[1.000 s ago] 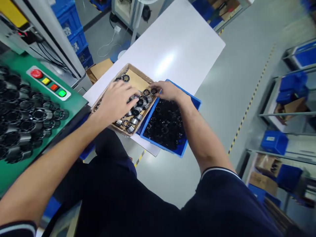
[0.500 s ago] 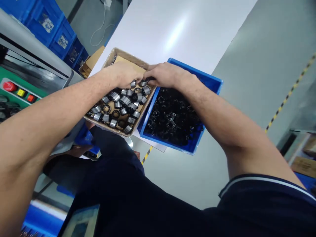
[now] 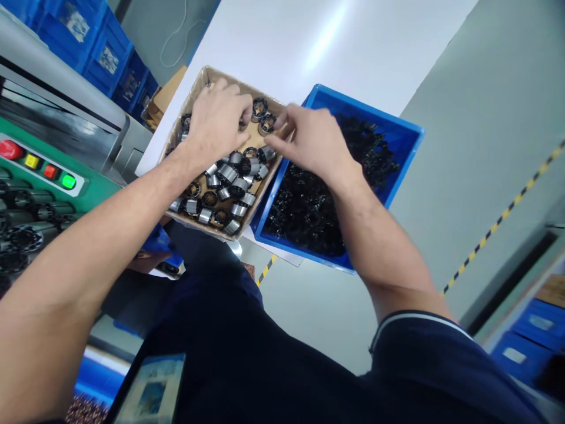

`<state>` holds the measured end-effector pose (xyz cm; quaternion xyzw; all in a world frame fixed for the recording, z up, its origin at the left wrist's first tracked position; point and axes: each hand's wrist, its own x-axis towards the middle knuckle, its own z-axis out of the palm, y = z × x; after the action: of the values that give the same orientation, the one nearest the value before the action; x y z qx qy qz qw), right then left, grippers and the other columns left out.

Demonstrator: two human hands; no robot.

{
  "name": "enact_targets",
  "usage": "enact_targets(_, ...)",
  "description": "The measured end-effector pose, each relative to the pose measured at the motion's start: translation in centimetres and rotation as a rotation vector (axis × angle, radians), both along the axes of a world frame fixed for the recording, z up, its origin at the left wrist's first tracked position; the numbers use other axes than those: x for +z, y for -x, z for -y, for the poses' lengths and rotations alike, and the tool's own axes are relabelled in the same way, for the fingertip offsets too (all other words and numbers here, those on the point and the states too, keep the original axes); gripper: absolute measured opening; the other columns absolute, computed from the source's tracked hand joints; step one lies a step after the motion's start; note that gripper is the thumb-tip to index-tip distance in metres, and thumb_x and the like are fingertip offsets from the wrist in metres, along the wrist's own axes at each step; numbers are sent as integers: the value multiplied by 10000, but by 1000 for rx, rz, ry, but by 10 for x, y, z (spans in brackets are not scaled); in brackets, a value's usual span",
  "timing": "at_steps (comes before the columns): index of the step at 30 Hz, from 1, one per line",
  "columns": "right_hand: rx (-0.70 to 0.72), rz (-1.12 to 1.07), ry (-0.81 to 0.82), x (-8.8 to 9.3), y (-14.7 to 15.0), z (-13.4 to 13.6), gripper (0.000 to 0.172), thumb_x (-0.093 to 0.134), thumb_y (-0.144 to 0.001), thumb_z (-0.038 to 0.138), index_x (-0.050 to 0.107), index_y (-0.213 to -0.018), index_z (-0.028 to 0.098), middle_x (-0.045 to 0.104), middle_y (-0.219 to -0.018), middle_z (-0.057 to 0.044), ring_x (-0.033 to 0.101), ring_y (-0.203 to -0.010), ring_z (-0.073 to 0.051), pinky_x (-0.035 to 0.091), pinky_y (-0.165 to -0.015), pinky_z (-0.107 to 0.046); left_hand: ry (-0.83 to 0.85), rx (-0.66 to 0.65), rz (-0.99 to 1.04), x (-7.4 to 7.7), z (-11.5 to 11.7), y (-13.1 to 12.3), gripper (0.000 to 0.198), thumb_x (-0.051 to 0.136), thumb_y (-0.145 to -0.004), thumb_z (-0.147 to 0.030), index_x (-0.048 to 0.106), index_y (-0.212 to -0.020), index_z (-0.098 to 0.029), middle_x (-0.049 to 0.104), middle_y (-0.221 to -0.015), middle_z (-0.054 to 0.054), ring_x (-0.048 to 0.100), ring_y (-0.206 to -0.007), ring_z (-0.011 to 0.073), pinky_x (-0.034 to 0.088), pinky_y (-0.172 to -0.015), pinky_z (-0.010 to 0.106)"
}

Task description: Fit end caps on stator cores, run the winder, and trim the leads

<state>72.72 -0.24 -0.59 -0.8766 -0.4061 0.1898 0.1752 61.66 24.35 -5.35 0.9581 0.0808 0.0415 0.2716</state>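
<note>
A lined cardboard box (image 3: 176, 141) holds many short metal cylinders with black ends, like small motor cores (image 3: 228, 172). My left hand (image 3: 220, 115) is over its far left part, fingers curved and thumb apart; the dark bit below its palm looks like a part lying in the box. My right hand (image 3: 315, 141) hovers at the box's right edge, thumb and fingers parted, close to an upright core (image 3: 267, 124). Another core (image 3: 259, 108) stands just behind that one. Under my right wrist is a blue bin (image 3: 371, 109) full of small black plastic parts (image 3: 304, 206).
Box and bin stand on a white table (image 3: 273, 41). At left is a machine with a green panel and buttons (image 3: 39, 165), with larger metal cores (image 3: 26, 235) below. Blue crates (image 3: 106, 53) are stacked behind it. Part of another person's hand (image 3: 150, 260) shows below the box.
Both hands have drawn apart from where they met at the box's far right. My left hand moved left; two cores now stand uncovered there. The view has shifted.
</note>
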Motion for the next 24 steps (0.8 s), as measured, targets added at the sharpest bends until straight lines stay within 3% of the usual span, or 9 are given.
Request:
enact_targets(4, -21, -234, -77, -20, 12, 18, 342, 864, -970, 386, 894, -1301, 308, 964, -1145, -65, 883, -1025, -360, 753, -1049, -582, -12, 78, -13, -9, -5, -2, 698, 910, -810, -835, 864, -1352, -398, 865, -1412, 137, 653, -1518, 580, 480, -1307, 890)
enact_targets(7, -67, -238, -129, -28, 16, 21, 407, 838, -975, 386, 889, -1370, 304, 963, -1171, -65, 872, -1042, -359, 764, -1039, -577, 111, 81, -74, -16, -13, -9, 693, 840, -712, -820, 836, -1371, -607, 901, -1310, 55, 636, -1485, 607, 395, -1328, 938)
enact_targets(9, -63, -183, -114, -25, 19, 19, 415, 810, -1004, 400, 877, -1404, 313, 961, -1237, -79, 869, -1098, -377, 751, -1088, -605, 158, 89, -119, -18, -14, -14, 740, 794, -660, -760, 802, -1396, -679, 916, -1210, 22, 659, -1472, 614, 319, -1365, 934)
enact_targets(13, -32, -84, -61, -19, 28, 5, 345, 742, -1091, 423, 858, -1412, 374, 953, -1376, -60, 843, -1249, -389, 680, -1209, -646, 181, 77, -139, -16, -9, -18, 824, 800, -630, -637, 787, -1453, -661, 921, -1158, 18, 711, -1436, 610, 284, -1427, 910)
enact_targets(16, 11, -103, -79, -18, 34, -8, 354, 654, -1125, 399, 852, -1418, 389, 948, -1423, -19, 837, -1274, -352, 672, -1257, -608, 148, 86, -53, 3, 2, -6, 733, 865, -718, -577, 804, -1448, -599, 920, -1226, 34, 709, -1435, 587, 337, -1485, 898)
enact_targets(18, 47, -133, -89, -15, 34, -14, 397, 611, -1131, 395, 851, -1447, 378, 943, -1450, -27, 845, -1296, -355, 673, -1289, -597, 82, 117, 33, 30, 17, 19, 705, 871, -849, -481, 796, -1550, -480, 912, -1396, 54, 713, -1522, 531, 383, -1529, 848)
enact_targets(20, 68, -115, -79, -8, 30, -17, 437, 602, -1133, 416, 846, -1492, 373, 924, -1510, -61, 835, -1367, -390, 661, -1323, -629, 17, 144, 139, 61, 41, 60, 613, 808, -1028, -368, 753, -1638, -368, 881, -1526, 60, 757, -1563, 436, 430, -1559, 766)
enact_targets(22, 78, -44, -55, -2, 21, -20, 476, 633, -1123, 446, 837, -1550, 400, 875, -1630, -68, 788, -1483, -423, 636, -1362, -668, 7, 174, 297, 87, 74, 115, 394, 792, -1167, -387, 785, -1560, -362, 910, -1486, 41, 854, -1419, 374, 474, -1560, 722)
enact_targets(24, 110, 18, -13, 0, 8, -25, 511, 688, -1090, 465, 839, -1578, 443, 819, -1739, -33, 745, -1553, -444, 623, -1376, -693, 24, 234, 407, 97, 108, 178, 210, 808, -1227, -356, 814, -1436, -374, 956, -1346, 7, 920, -1275, 346, 539, -1512, 742)
